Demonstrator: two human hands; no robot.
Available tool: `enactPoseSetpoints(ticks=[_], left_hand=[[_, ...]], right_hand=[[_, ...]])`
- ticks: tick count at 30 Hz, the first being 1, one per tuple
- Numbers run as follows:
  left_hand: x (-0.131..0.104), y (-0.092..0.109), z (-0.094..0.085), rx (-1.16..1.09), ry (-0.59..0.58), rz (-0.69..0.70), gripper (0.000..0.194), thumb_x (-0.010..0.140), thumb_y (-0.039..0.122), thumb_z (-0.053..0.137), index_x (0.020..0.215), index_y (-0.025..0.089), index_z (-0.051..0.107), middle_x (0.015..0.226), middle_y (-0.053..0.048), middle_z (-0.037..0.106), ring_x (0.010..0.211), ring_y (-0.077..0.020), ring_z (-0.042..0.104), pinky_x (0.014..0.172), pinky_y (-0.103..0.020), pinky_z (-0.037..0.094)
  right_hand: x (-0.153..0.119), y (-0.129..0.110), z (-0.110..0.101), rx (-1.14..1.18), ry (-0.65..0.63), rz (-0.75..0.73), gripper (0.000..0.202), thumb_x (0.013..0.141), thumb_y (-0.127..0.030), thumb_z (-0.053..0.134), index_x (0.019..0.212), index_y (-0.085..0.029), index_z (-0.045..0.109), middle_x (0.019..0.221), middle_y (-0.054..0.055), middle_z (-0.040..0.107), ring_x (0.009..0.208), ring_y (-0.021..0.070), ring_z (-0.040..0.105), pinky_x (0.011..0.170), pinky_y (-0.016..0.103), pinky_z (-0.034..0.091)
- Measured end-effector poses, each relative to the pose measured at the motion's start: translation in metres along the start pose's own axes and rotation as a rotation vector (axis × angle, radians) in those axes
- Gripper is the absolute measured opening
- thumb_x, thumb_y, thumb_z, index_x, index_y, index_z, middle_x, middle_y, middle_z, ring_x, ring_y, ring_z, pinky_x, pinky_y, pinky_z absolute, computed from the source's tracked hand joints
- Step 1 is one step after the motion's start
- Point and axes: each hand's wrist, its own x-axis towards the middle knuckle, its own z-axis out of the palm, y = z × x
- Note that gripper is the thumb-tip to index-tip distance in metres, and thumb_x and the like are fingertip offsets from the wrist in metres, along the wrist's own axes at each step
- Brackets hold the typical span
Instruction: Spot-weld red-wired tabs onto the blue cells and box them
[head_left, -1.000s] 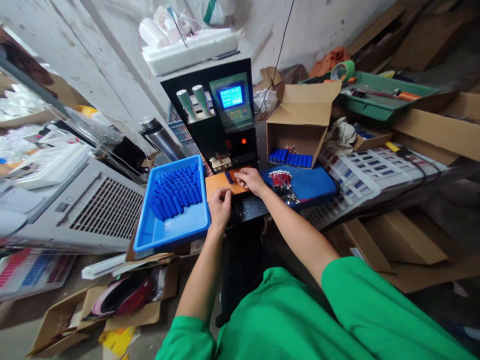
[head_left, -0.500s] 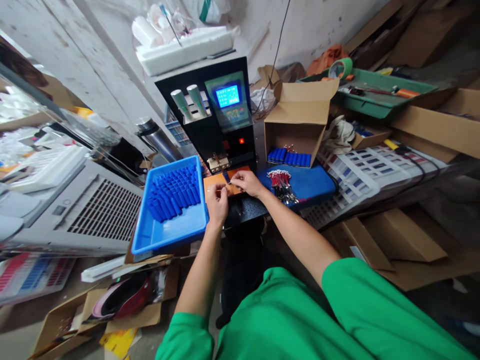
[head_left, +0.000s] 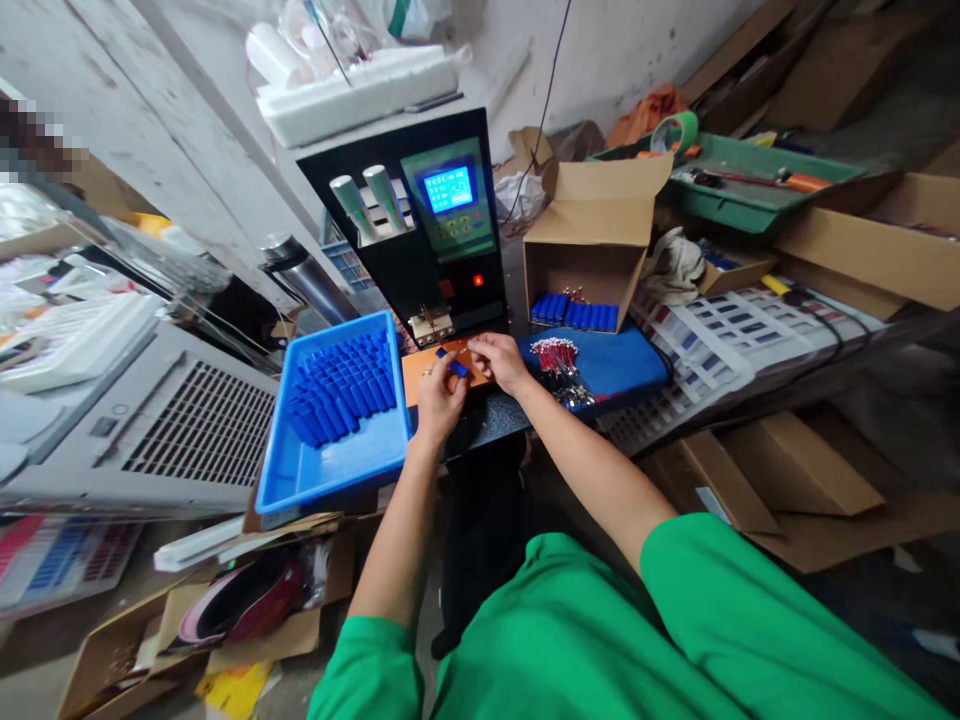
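My left hand is closed round a blue cylindrical cell above an orange board. Just right of it, my right hand is pinched; whatever its fingertips hold is too small to make out. Behind both hands stands a black machine with a lit blue screen and small electrodes at its base. A blue tray on the left bears many blue cells. Red and black wires lie in a bundle on a blue surface at the right.
An open cardboard box with several blue cells stands behind the wires. A green tray with tape and tools is at the back right. A steel flask stands behind the blue tray.
The blue cell has come away from the electrodes towards me and lies tilted in my left hand. My right hand has drawn slightly apart from it. The view has shifted a little.
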Motion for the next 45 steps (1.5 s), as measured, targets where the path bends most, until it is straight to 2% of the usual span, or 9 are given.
enactPoseSetpoints(ticks=[4, 7, 10, 13, 21, 25, 28, 37, 45], left_hand=[[-0.004, 0.006, -0.001, -0.134, 0.025, -0.042, 0.046, 0.09, 0.032, 0.063, 0.133, 0.019, 0.054, 0.09, -0.004, 0.063, 0.077, -0.0138, 0.061, 0.074, -0.028, 0.052], [-0.002, 0.014, -0.004, -0.155, 0.092, -0.085, 0.038, 0.094, 0.036, 0.058, 0.127, 0.018, 0.055, 0.08, 0.0, 0.058, 0.064, -0.01, 0.053, 0.063, -0.024, 0.046], [0.001, 0.019, -0.007, -0.119, 0.163, -0.137, 0.028, 0.098, 0.036, 0.05, 0.118, 0.019, 0.056, 0.079, 0.001, 0.059, 0.063, -0.0105, 0.054, 0.062, -0.024, 0.044], [0.005, 0.02, -0.007, -0.07, 0.202, -0.194, 0.02, 0.097, 0.035, 0.051, 0.106, 0.019, 0.058, 0.079, 0.0, 0.061, 0.062, -0.0106, 0.054, 0.062, -0.024, 0.044], [0.019, 0.009, -0.007, -0.095, 0.042, -0.199, 0.014, 0.091, 0.032, 0.059, 0.091, 0.018, 0.063, 0.065, 0.001, 0.056, 0.057, -0.0122, 0.051, 0.058, -0.025, 0.041], [0.021, 0.002, -0.003, -0.195, -0.004, -0.242, 0.019, 0.09, 0.032, 0.059, 0.103, 0.018, 0.064, 0.083, -0.003, 0.067, 0.066, -0.0134, 0.06, 0.062, -0.025, 0.046], [0.019, 0.001, -0.001, -0.21, -0.005, -0.245, 0.024, 0.091, 0.034, 0.058, 0.108, 0.018, 0.064, 0.097, -0.006, 0.071, 0.076, -0.0157, 0.065, 0.07, -0.027, 0.05], [0.014, 0.008, -0.002, -0.018, 0.022, -0.293, 0.027, 0.092, 0.034, 0.057, 0.114, 0.021, 0.066, 0.082, -0.003, 0.069, 0.071, -0.0172, 0.063, 0.068, -0.028, 0.047], [0.013, 0.017, -0.003, 0.048, 0.034, -0.311, 0.025, 0.094, 0.033, 0.055, 0.113, 0.021, 0.066, 0.075, -0.002, 0.067, 0.067, -0.0169, 0.062, 0.066, -0.027, 0.044]], right_hand=[[0.001, 0.0, 0.001, -0.027, 0.015, 0.008, 0.032, 0.069, -0.041, 0.077, 0.062, -0.018, 0.056, 0.05, -0.006, 0.052, 0.04, 0.0043, 0.042, 0.037, 0.017, 0.025], [0.001, 0.0, 0.002, -0.065, 0.034, 0.016, 0.031, 0.071, -0.04, 0.076, 0.062, -0.018, 0.055, 0.05, -0.006, 0.052, 0.04, 0.004, 0.042, 0.036, 0.017, 0.026], [0.001, -0.001, 0.004, -0.076, 0.029, 0.025, 0.032, 0.073, -0.039, 0.076, 0.063, -0.019, 0.054, 0.048, -0.007, 0.05, 0.038, 0.0036, 0.039, 0.036, 0.017, 0.025], [0.002, -0.002, 0.005, -0.082, 0.029, 0.037, 0.032, 0.075, -0.039, 0.076, 0.064, -0.019, 0.053, 0.047, -0.008, 0.049, 0.038, 0.0038, 0.038, 0.036, 0.017, 0.025], [0.003, -0.003, 0.007, -0.125, 0.051, 0.044, 0.03, 0.078, -0.033, 0.074, 0.063, -0.019, 0.053, 0.047, -0.007, 0.05, 0.04, 0.0046, 0.04, 0.038, 0.017, 0.026], [0.003, -0.004, 0.009, -0.115, 0.054, 0.057, 0.029, 0.078, -0.031, 0.074, 0.062, -0.019, 0.052, 0.048, -0.007, 0.051, 0.04, 0.0047, 0.04, 0.038, 0.018, 0.025], [0.004, -0.006, 0.012, -0.1, 0.078, 0.058, 0.028, 0.077, -0.029, 0.073, 0.062, -0.018, 0.053, 0.049, -0.006, 0.05, 0.04, 0.0045, 0.04, 0.038, 0.018, 0.024], [0.009, -0.001, 0.03, -0.074, 0.079, 0.01, 0.026, 0.078, -0.029, 0.069, 0.061, -0.019, 0.051, 0.051, -0.006, 0.05, 0.042, 0.0048, 0.04, 0.042, 0.018, 0.028], [0.01, 0.006, 0.034, -0.349, 0.134, -0.104, 0.014, 0.08, -0.028, 0.065, 0.07, -0.019, 0.058, 0.058, -0.004, 0.059, 0.055, 0.0106, 0.055, 0.052, 0.02, 0.04]])
